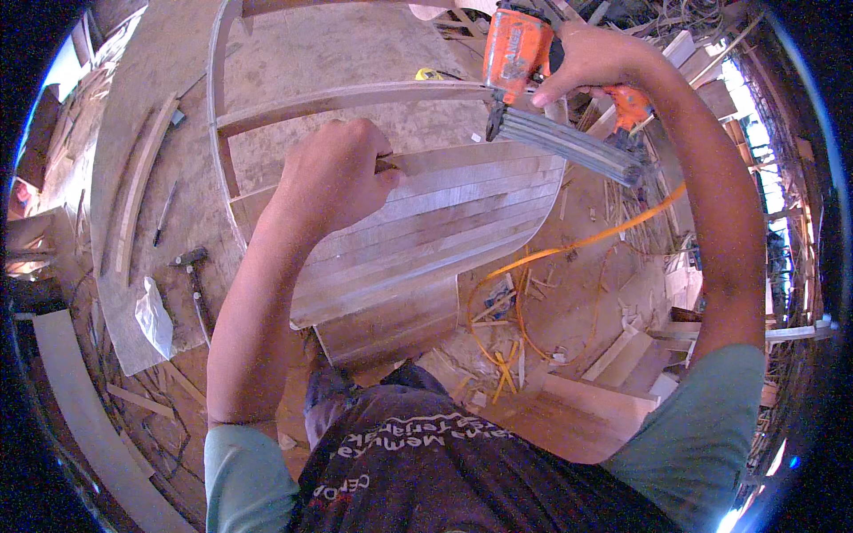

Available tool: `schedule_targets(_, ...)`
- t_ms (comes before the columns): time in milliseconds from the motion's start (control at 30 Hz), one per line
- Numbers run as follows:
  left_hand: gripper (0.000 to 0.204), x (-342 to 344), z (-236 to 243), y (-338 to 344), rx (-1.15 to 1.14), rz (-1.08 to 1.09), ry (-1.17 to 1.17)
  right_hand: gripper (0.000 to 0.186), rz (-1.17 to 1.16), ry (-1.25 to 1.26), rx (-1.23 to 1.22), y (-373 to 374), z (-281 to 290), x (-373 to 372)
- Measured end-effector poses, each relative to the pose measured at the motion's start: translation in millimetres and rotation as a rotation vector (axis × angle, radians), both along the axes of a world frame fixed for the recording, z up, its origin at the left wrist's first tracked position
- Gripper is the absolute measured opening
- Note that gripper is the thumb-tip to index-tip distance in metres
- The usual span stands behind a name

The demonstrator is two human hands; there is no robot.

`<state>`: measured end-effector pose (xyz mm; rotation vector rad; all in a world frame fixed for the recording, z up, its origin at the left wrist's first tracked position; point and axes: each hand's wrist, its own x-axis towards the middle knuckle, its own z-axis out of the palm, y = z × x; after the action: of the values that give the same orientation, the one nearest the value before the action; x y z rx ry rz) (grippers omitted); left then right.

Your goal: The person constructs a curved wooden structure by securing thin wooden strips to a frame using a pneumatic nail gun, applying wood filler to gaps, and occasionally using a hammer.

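my right hand (595,67) is wrapped around the handle of an orange nail gun (514,51), its nose pointing down and its grey magazine (569,147) slanting out to the right. the nose is near the right end of a curved wooden rib (346,99) — i cannot tell whether it touches the wood. my left hand (342,164) is curled closed at the upper edge of a panel of narrow planks (435,218); a small dark bit shows by my thumb, too hidden to name. the panel is right in front of me, beyond my legs, with the nail gun above its upper right corner. a yellow tape measure (433,75) sits beyond the rib. off to my left are a hammer (189,258), a dark pen-like stick (165,213) and a crumpled white bag (154,320); on my right an orange hose (577,242) loops over wood scraps.
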<state>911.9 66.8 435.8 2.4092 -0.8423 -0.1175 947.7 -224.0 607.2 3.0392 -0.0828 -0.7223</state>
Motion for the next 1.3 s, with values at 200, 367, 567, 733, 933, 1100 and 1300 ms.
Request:
schedule_targets(200, 0.021, 1, -7, 6, 0.011, 0.007, 0.038, 0.07, 0.027, 0.037, 0.033, 21, -13, 8)
schedule_targets(367, 0.02, 3, -12, 7, 0.021, 0.004, 0.037, 0.071, 0.029, 0.031, 0.001, 28, -17, 13)
schedule_targets(567, 0.018, 4, -16, 7, 0.032, -0.002, 0.017, 0.064, 0.029, 0.039, -0.021, 30, -17, 14)
schedule_targets(733, 0.018, 2, -15, 7, 0.042, 0.019, -0.009, 0.058, 0.023, 0.073, -0.053, 32, -17, 15)
schedule_targets(933, 0.02, 3, -16, 8, 0.037, 0.012, -0.005, 0.066, 0.032, 0.004, -0.065, 27, -20, 16)
schedule_targets(1100, 0.021, 7, -13, 10, 0.008, -0.041, -0.003, 0.067, 0.041, 0.017, -0.06, 20, -21, 18)
schedule_targets(1300, 0.026, 10, -15, 45, 0.027, -0.066, -0.088, 0.05, -0.002, -0.168, 0.057, 20, -12, -12)
